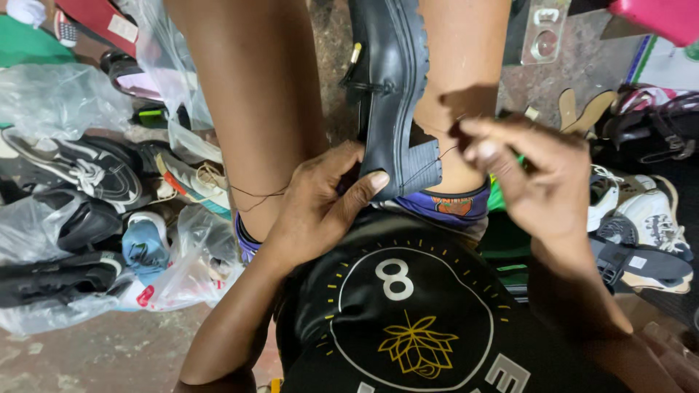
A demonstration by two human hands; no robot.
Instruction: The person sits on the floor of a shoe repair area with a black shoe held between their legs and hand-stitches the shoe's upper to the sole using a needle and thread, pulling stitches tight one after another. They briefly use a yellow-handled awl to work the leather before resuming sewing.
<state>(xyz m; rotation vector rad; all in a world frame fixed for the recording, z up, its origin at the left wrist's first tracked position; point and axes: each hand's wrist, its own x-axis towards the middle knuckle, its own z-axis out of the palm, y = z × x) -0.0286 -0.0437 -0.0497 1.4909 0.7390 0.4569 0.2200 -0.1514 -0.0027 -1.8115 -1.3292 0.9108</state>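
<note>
A black chunky-heeled shoe (389, 87) stands heel-down between my bare knees, sole turned to the right. My left hand (320, 200) grips its heel end, thumb pressed against the block heel. My right hand (535, 178) hovers just right of the heel with the fingertips pinched on a thin dark thread (429, 164) that runs back to the heel. A loose length of thread (255, 194) trails over my left thigh. Whether a needle sits in the pinch cannot be made out.
Piled on the concrete floor at the left are sneakers (95, 171) and shoes in clear plastic bags (58, 98). More sandals and white sneakers (648, 225) lie at the right, with pale insoles (582, 109) behind them and a pink object (655, 18) at the top right.
</note>
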